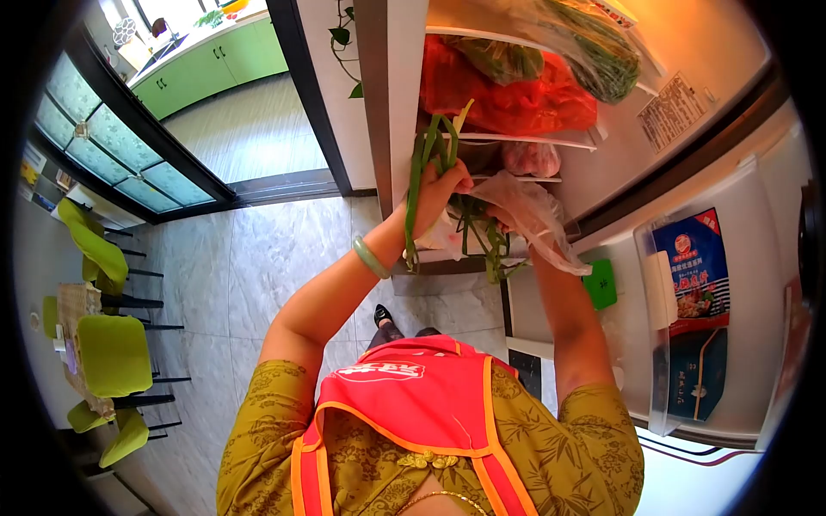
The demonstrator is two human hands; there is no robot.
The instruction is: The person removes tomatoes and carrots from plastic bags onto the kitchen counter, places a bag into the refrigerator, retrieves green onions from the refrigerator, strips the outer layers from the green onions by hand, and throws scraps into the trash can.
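My left hand (440, 191) is closed round a few green onions (415, 202), whose long green leaves stick up above it and hang below. Close by on the right, my right hand (506, 222) grips a clear plastic bag (535, 215), which drapes over my wrist and partly hides the fingers. More green leaves (492, 249) dangle between the hands, limp at their tips; whether they lie inside the bag I cannot tell. Both hands are in front of the open fridge's lower shelves.
Fridge shelves hold a red plastic bag (516, 90), bagged green vegetables (602, 56) and a pinkish bag (529, 158). On the open door at right are a blue-and-red food packet (693, 267) and a green box (600, 284). Green chairs (114, 354) stand by a table at left.
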